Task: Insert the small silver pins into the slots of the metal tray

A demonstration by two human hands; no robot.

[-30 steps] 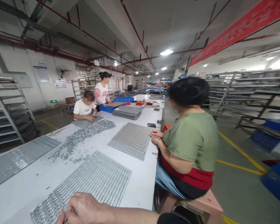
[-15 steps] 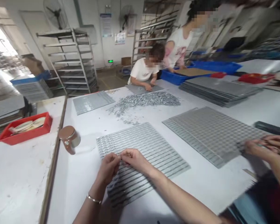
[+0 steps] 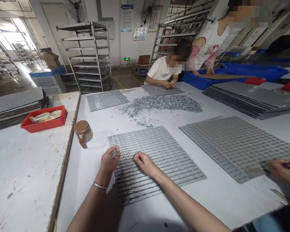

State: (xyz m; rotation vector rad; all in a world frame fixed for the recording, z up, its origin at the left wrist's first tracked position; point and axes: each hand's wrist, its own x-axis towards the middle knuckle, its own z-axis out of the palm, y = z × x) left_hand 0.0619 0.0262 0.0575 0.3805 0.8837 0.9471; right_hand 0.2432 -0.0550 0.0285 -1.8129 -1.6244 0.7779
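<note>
My left hand [image 3: 109, 160], with a silver bangle on its wrist, is curled around several small shiny metal pieces [image 3: 114, 153] at the left edge of a grey grooved board [image 3: 159, 151]. Thumb and fingers of my right hand [image 3: 146, 164] are pinched together low over the board's grooves; whatever sits between the fingertips is too small to make out. Dark, shiny small pieces line the left columns of the board. Beyond it, a wide heap of similar small metal pieces [image 3: 166, 103] lies on the white table.
A brown lidded mug [image 3: 83, 132] and a red tray [image 3: 44, 120] stand left. On the right is another grooved board [image 3: 232, 141], with a co-worker's hands [image 3: 280, 169] on it. Stacked grey boards [image 3: 251, 96] lie behind. Two people work across the table beside a blue bin [image 3: 198, 80].
My hands were together at the board's left side; now they are apart. The left has turned to show the metal pieces in it, and the right is further right over the grooves. The view has shifted.
</note>
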